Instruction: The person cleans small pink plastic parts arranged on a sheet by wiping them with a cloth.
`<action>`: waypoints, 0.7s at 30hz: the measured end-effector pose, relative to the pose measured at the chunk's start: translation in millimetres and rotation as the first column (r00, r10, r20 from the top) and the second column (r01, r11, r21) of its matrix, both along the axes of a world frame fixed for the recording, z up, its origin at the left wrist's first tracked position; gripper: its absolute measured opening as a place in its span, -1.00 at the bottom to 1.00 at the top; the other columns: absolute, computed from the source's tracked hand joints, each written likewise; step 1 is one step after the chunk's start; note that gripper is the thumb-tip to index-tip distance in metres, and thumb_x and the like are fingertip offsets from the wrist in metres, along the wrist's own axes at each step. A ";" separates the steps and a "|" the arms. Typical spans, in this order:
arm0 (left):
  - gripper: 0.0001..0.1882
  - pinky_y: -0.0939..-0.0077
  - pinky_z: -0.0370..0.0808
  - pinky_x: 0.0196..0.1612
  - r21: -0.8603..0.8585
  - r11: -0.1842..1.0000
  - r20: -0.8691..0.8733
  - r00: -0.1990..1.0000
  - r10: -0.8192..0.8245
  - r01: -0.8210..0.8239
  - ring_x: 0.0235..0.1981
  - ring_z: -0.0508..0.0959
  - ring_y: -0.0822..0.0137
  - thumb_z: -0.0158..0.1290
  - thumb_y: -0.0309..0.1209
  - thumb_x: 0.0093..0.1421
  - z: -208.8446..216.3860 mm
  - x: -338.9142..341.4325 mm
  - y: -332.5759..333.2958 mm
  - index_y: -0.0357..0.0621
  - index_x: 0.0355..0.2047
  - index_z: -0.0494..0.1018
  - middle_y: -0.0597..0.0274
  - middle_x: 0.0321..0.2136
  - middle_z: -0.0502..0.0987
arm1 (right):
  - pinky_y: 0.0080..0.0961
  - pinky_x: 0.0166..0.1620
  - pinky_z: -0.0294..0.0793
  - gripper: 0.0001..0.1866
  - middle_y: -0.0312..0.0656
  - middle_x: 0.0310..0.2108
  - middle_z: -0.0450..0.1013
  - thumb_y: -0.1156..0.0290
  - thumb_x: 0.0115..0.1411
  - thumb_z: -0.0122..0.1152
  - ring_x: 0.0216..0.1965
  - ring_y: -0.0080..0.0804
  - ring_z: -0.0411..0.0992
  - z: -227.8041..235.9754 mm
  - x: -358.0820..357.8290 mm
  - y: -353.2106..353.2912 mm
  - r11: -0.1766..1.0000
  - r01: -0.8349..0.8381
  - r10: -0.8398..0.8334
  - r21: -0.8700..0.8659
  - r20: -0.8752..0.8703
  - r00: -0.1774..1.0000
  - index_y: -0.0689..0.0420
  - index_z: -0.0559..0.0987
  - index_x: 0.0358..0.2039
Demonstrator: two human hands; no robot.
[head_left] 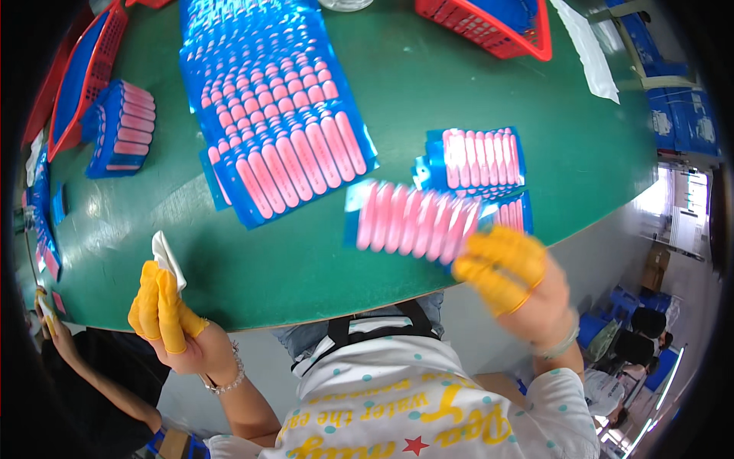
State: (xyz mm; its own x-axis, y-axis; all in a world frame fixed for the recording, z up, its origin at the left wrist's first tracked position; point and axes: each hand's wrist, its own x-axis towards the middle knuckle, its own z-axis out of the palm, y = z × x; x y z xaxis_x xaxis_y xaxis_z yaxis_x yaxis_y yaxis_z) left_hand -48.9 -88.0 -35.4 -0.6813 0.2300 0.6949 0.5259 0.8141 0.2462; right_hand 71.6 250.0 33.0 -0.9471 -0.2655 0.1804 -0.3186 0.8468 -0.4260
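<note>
Yellow finger covers sit on the fingers of both my hands. My left hand, near the table's front edge, is closed on a folded white cloth. Over the table to the right, my right hand grips the right end of a blue sheet with a row of pink oblong pieces; it is blurred by motion. Just beyond the held sheet lies a small pile of similar sheets, with another sheet partly hidden behind my right hand. A large overlapping spread of these sheets covers the table's middle.
Red plastic baskets stand at the far right and left, with more pink-and-blue sheets beside the left one. A white strip lies at the right. A co-worker's hand is at the left edge of the green table.
</note>
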 end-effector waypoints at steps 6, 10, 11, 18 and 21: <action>-0.72 0.34 0.49 -0.01 -0.030 0.999 0.008 0.999 -0.037 0.037 -0.09 0.56 0.08 0.07 -0.69 0.19 -0.4 -2.6 2.2 -0.29 -0.09 0.61 0.06 -0.09 0.61 | -0.26 0.05 0.54 -0.61 -0.10 -0.07 0.56 0.77 -0.03 0.18 0.03 -0.09 0.49 3.0 -18.1 56.5 0.931 0.347 -0.338 0.111 -0.094 0.937 0.15 0.67 -0.18; -0.72 0.32 0.48 -0.01 -0.049 0.999 0.003 1.000 -0.013 0.013 -0.09 0.56 0.07 0.05 -0.70 0.18 1.4 -2.4 5.8 -0.29 -0.11 0.61 0.07 -0.09 0.61 | -0.27 0.12 0.47 -0.60 -0.15 -0.03 0.55 0.78 0.02 0.11 0.10 -0.04 0.45 -2.0 -17.1 79.0 0.915 0.334 -0.325 0.227 -0.076 0.943 0.13 0.67 -0.15; -0.72 0.32 0.48 -0.01 -0.053 0.999 0.001 1.000 -0.013 0.013 -0.09 0.56 0.07 0.05 -0.70 0.18 2.1 -2.4 6.1 -0.29 -0.11 0.61 0.07 -0.09 0.61 | -0.24 0.16 0.43 -0.58 -0.16 0.00 0.54 0.77 0.04 0.10 0.13 -0.01 0.42 -0.7 -16.2 80.2 0.896 0.356 -0.346 0.266 -0.085 0.934 0.12 0.66 -0.13; -0.73 0.07 0.43 0.13 -0.080 0.996 -0.035 0.999 -0.032 0.029 -0.10 0.54 0.04 0.06 -0.69 0.16 3.3 6.9 2.3 -0.26 -0.15 0.62 0.07 -0.12 0.60 | -0.01 0.37 0.00 -0.59 -0.17 0.06 0.50 0.43 0.29 0.12 0.29 0.02 0.23 -14.7 -73.1 56.0 0.969 0.159 -0.148 0.191 -0.068 0.987 0.00 0.49 0.16; -0.79 -0.25 0.36 0.18 0.172 0.972 0.051 0.984 -0.170 0.159 -0.16 0.51 0.07 0.06 -0.62 0.18 13.3 17.4 23.1 -0.19 -0.20 0.60 0.11 -0.19 0.58 | 0.11 0.38 -0.17 -0.52 -0.18 0.05 0.50 0.25 0.31 0.15 0.34 0.00 0.16 -13.7 -69.6 56.5 0.970 0.125 -0.137 0.208 0.044 0.990 -0.02 0.43 0.23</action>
